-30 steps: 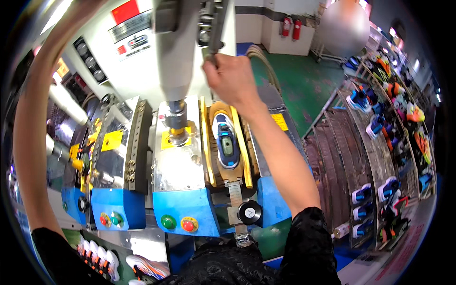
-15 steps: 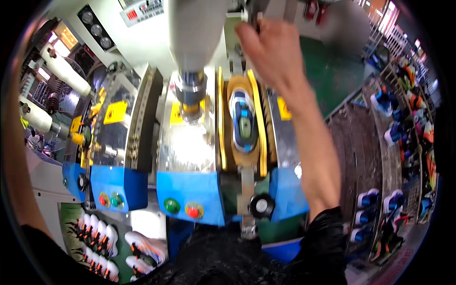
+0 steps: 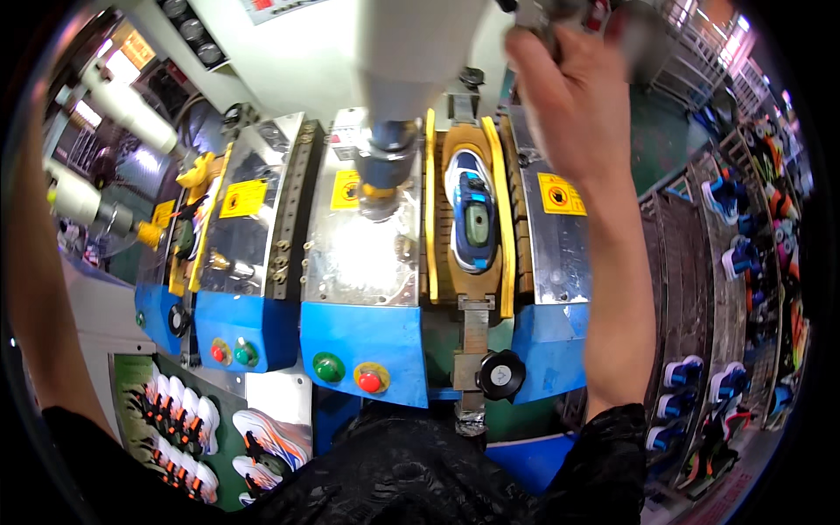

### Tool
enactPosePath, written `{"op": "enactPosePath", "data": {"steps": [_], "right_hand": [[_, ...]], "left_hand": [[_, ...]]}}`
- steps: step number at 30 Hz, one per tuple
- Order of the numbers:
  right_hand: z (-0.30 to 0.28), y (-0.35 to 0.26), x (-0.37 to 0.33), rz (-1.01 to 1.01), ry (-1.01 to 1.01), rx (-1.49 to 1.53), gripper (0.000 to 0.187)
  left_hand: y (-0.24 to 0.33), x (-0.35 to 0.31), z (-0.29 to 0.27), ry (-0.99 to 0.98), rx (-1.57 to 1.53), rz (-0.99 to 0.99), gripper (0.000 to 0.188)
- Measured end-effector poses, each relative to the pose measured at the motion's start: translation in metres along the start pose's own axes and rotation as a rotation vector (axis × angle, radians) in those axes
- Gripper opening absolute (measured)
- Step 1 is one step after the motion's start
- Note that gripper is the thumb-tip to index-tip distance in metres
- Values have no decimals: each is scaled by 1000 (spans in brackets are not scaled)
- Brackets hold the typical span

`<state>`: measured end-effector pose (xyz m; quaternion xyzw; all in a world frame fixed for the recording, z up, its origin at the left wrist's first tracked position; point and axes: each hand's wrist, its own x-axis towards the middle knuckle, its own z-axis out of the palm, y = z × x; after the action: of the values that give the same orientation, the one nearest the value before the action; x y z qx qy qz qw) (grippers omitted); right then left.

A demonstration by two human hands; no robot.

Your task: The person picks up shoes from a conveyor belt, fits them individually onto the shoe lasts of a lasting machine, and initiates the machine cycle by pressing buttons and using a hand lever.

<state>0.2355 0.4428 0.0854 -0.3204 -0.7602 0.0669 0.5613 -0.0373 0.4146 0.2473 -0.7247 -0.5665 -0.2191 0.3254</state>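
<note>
My right hand is raised at the top of the view, fingers curled round a metal lever that the frame edge partly cuts off. Below and left of it, a blue, white and navy shoe lies sole down in a press cradle, a green block seated in its opening. Yellow side pads flank the shoe without visibly touching it. Beside the cradle stands a thick white press column with a metal tip over a shiny cover. My left forearm runs up the left rim; its hand is out of view.
Blue machine fronts carry a green button, a red button and a black knob. A second press holds another shoe at left. White-orange shoes sit lower left. Shoe racks line the right.
My right hand has shifted right, with the lever still in it. The machines appear slightly further right as the view turned. The shoe stays in its cradle.
</note>
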Motion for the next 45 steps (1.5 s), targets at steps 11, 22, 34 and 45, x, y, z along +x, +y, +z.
{"op": "enactPosePath", "data": {"steps": [11,22,34,45], "right_hand": [[31,-117,-127,-10,116,-71,42],[209,-217,-321,-144,-714,91,31],[205,-369,-513,899,-1677,793,90],[273,-438,-601,775,-1658,589,91]], "left_hand": [[102,-464,-21,-257,-950,-696,26],[226,-621,-105,-252,-901,-1212,23],[254,-893,-209,270,-97,-2305,97],[213,-991,-219,300,-870,-2176,82]]}}
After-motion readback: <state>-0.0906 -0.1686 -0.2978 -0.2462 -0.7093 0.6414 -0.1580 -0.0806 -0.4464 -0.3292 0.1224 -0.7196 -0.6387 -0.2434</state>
